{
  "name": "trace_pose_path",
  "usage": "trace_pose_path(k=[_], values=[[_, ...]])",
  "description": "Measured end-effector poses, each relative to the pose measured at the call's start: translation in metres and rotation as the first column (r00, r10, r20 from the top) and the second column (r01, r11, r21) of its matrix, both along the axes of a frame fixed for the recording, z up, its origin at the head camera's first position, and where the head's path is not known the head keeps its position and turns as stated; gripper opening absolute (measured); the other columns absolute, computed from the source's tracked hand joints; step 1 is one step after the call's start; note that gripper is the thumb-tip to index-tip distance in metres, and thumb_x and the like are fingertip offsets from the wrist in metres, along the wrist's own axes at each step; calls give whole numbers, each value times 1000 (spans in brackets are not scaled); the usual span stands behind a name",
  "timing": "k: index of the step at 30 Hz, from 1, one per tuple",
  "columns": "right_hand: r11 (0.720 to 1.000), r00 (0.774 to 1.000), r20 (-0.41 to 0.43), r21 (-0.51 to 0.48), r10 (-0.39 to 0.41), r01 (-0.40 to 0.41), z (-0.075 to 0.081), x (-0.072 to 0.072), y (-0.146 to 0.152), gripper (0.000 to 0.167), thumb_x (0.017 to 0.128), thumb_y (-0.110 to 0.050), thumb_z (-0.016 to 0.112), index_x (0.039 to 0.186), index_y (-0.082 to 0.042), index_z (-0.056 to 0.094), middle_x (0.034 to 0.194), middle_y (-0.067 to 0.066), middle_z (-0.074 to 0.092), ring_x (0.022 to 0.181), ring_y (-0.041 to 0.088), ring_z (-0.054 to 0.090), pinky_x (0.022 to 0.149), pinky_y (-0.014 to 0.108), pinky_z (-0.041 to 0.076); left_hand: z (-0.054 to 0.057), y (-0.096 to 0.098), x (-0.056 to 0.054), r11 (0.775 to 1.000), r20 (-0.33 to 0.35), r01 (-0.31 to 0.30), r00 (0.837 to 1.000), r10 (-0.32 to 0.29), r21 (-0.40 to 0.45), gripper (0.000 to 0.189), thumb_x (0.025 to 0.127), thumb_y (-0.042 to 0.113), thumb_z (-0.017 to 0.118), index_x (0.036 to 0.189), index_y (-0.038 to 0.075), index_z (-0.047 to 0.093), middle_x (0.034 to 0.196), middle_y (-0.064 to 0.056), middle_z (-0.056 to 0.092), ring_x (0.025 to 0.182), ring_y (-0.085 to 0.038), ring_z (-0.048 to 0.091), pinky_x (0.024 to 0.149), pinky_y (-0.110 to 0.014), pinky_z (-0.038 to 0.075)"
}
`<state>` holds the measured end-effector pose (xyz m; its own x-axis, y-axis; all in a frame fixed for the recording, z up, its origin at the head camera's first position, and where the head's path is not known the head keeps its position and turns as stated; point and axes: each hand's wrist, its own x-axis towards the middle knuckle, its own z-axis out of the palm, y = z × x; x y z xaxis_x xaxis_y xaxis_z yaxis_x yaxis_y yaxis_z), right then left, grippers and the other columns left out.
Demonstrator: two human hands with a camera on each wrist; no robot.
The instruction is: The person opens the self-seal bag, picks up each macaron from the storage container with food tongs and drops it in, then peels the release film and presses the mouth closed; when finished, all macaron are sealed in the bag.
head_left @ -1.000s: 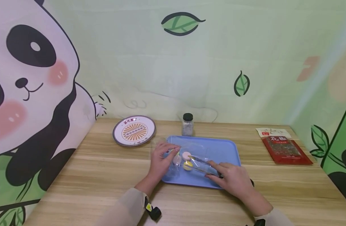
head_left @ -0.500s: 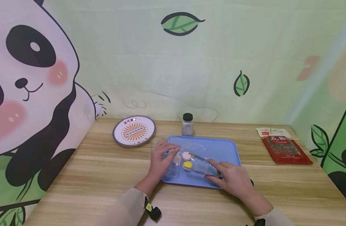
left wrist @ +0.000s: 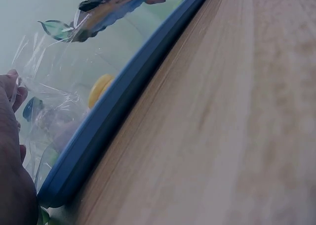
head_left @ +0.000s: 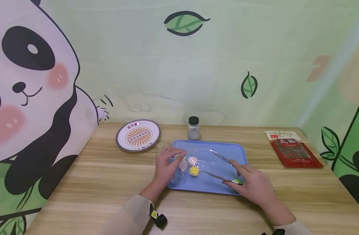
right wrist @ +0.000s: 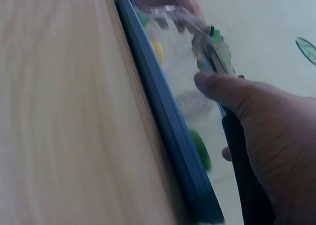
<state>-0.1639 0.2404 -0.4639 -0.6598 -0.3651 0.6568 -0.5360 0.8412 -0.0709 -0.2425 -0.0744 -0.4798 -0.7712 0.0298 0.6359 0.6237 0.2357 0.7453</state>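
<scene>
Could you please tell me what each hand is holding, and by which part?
The right hand holds the tongs, its grip on both arms behind the tips. The left hand pinches the bag by its film; whether at the rim is unclear.

Behind the back edge of the table (head_left: 208,213) stands a pale green wall (head_left: 123,49), on which faint creases run. A big panda picture (head_left: 47,98) fills its left part and reaches down beside the left edge of the table. Above the back edge are painted a larger leaf (head_left: 185,23) and a smaller leaf (head_left: 249,86). Near the back right corner, a leafy plant drawing (head_left: 330,143) decorates the side. The table top shows light brown wood grain, and the light is soft.
</scene>
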Motion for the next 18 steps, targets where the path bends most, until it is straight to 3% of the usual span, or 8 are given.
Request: trace_pose_path(k=[4,10,14,18], values=[[1000,999,42,1,25,-25,3,4,21,81,64,-57,88,131,-17,66,75,-10,57,57,0,40,45,19,33,-1,0,0,1000,-12,5,1000,-5,1,7,90,13,77,97,14,79,94,2,74,94,-19,58,81,-35,47],[1000,978,208,8,-13,11,12,13,54,82,64,-59,89,131,-18,66,76,-14,53,57,-1,35,48,19,30,3,1,1,1000,-10,-11,1000,11,-4,8,88,7,77,95,10,78,92,-2,74,93,-21,58,83,-32,45],[998,941,332,3,-66,69,16,18,72,77,65,-63,87,124,-18,68,75,-15,52,55,-2,34,47,20,28,9,3,3,1000,-13,-8,1000,8,3,8,86,-1,76,94,3,77,90,-9,75,93,-25,58,84,-29,43],[996,885,457,13,-90,94,19,22,81,72,66,-68,83,118,-21,68,76,-15,52,55,-1,37,47,20,28,8,2,4,1000,-8,-1,1000,1,-1,8,86,-2,76,94,1,77,90,-10,75,93,-27,58,85,-29,42]])
